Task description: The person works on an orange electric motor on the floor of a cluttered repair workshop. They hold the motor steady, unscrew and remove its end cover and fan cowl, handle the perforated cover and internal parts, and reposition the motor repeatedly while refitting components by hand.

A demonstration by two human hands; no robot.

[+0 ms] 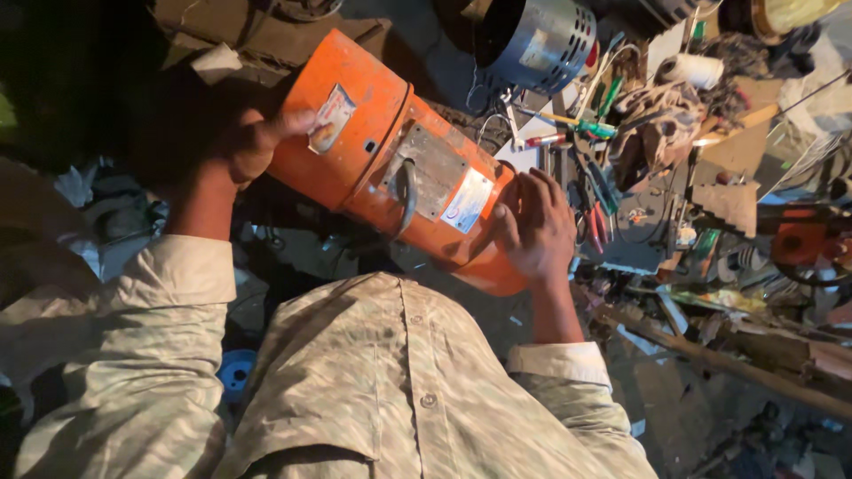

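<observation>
My left hand point(253, 146) grips the wide end of the orange electric motor point(390, 160), fingers curled over its rim; my right hand point(535, 226) lies flat and spread against the narrow end; the motor rests tilted across my lap; behind it stands a perforated grey metal drum point(537, 40), its dark inside unreadable; screwdrivers point(577, 124) lie scattered beside it.
</observation>
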